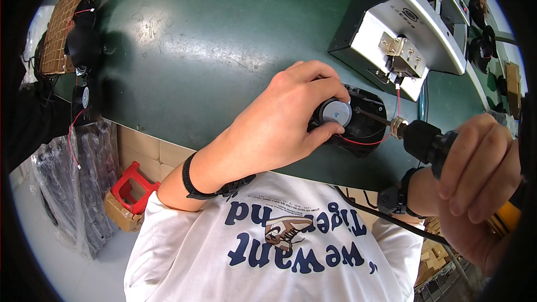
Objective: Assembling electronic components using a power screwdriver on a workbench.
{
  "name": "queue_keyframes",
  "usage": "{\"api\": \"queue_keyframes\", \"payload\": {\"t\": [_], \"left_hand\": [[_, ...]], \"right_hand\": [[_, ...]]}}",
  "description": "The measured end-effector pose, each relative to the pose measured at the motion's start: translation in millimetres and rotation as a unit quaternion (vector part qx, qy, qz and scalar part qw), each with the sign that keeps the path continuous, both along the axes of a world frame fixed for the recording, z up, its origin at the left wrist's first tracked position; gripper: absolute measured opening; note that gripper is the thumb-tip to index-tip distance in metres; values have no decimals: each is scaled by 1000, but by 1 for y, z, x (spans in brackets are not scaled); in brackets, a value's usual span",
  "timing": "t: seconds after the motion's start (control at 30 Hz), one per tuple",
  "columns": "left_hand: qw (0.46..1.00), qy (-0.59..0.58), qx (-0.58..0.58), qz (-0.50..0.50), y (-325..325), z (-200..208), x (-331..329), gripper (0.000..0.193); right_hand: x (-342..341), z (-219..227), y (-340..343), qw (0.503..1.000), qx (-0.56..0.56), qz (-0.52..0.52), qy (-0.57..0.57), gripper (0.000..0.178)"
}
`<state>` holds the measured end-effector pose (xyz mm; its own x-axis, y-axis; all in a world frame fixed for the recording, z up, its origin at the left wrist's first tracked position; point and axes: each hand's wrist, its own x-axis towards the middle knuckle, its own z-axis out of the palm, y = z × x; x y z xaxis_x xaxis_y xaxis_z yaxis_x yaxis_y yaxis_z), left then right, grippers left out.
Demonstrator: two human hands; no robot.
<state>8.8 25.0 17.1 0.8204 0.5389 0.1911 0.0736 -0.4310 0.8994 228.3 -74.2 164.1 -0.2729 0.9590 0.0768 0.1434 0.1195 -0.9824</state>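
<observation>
My left hand (305, 106) grips a small round speaker (337, 113) with a silver back, fingers and thumb on its rim. The speaker sits in a black plastic housing (366, 100) on the green table. Red and black wires run from the speaker across the housing. My right hand (475, 173) is wrapped round a black and yellow electric screwdriver (423, 141). Its long bit slants left, and the tip is at the housing right beside the speaker's edge. Whether a screw is under the tip I cannot make out.
A silver and black machine (386, 17) with a metal bracket stands at the back right of the green table (196, 39). More black parts with wires (84, 45) lie by a woven basket (64, 28) at the left. A red stool (132, 187) is below.
</observation>
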Motion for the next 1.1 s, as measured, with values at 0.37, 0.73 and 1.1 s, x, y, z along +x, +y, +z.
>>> {"api": "queue_keyframes", "payload": {"t": [0.37,0.73,1.1], "left_hand": [[1000,-10,22,11,-5,10,-7,52],[963,-10,268,22,-30,-24,-23,35],[957,-45,286,24,-30,-28,-25,18]], "right_hand": [[5,4,4,999,11,33,-30,31],[0,-3,3,998,63,-5,-21,22],[-8,-12,-17,990,69,-119,37,25]]}}
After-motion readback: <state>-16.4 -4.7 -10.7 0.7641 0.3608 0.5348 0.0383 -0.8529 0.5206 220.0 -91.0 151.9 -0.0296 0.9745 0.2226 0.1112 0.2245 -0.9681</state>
